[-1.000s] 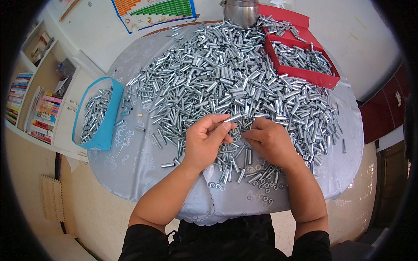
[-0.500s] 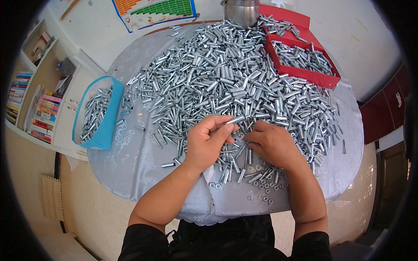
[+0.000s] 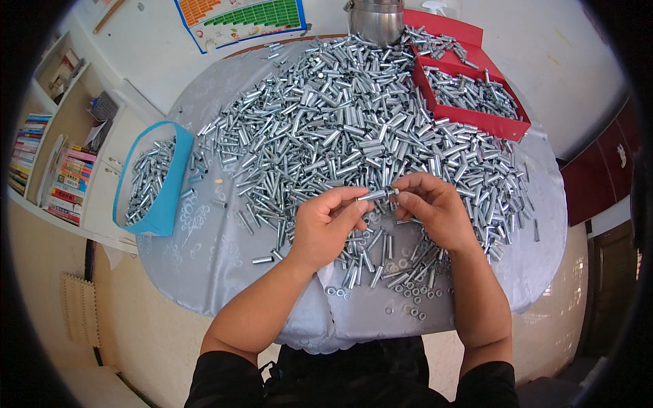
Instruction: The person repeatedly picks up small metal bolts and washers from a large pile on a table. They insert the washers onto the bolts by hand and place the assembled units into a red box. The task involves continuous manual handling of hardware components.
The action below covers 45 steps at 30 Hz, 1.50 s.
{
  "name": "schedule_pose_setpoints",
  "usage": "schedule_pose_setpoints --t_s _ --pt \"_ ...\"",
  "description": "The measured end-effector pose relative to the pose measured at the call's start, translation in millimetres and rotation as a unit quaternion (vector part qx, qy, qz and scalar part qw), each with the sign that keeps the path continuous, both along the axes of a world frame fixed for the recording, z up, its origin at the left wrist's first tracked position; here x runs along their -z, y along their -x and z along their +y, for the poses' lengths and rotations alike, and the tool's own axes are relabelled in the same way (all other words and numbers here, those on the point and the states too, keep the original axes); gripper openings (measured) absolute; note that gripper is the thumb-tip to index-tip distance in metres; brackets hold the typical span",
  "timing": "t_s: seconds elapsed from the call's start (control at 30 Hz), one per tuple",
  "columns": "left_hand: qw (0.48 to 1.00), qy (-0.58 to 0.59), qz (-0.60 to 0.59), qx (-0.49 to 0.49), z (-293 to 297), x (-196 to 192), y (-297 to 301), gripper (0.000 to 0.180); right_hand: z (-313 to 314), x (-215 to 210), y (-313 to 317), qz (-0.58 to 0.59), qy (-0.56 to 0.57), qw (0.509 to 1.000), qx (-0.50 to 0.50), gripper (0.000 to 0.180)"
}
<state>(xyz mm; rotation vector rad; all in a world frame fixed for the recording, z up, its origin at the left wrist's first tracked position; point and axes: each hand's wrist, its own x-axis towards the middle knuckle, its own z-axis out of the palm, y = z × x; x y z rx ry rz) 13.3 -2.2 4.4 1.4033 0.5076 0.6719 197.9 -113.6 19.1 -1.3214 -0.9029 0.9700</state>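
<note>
A metal tube (image 3: 376,195) is held level, slightly tilted, above the near edge of a large pile (image 3: 306,129) of metal tubes and bolts. Its left end is pinched between thumb and fingers of the left hand (image 3: 321,228), and its right end is gripped by the fingertips of the right hand (image 3: 441,216). Whether a separate small part is also held at that right end cannot be told, as it is partly covered by the fingers. Both hands are raised over the counter (image 3: 197,272), which is covered by a pale grey, patterned cloth.

Loose nuts (image 3: 416,292) are scattered between the forearms, near the counter's front edge. To the left, a blue box (image 3: 163,207) is partly filled with similar metal pieces, and a few more are strewn just beside it. At the far right, a red box (image 3: 476,119) is filled with bolts, and more are piled on its opened lid (image 3: 476,30). A steel pot (image 3: 376,26) is placed behind the pile. Books (image 3: 71,180) are kept on a shelf at the left.
</note>
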Motion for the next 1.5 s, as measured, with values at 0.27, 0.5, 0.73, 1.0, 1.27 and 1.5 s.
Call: schedule_pose_setpoints --t_s 0.27,0.5,0.73,1.0,1.27,1.5 --pt "0.999 -0.042 0.022 0.014 -1 -2 1 0.023 -3 -4 3 -0.031 0.019 0.999 -0.019 0.018" --pt "0.997 -0.061 0.017 0.041 -4 -3 4 0.023 -4 -7 5 -0.093 0.103 0.99 0.003 0.038" --pt "1.0 -0.013 -0.001 0.025 -3 -1 0 0.023 4 0 15 -0.058 -0.011 0.993 0.105 0.042" --pt "0.999 -0.021 0.016 0.038 -6 -4 1 0.022 -8 -2 -10 -0.067 0.109 0.991 -0.038 0.022" --pt "0.998 -0.037 0.011 0.044 -6 -4 2 0.022 -10 -5 -4 -0.099 0.127 0.986 -0.036 0.027" --pt "0.999 -0.006 0.0 0.034 -5 0 0 0.022 1 -7 20 -0.053 0.001 0.997 0.05 0.036"
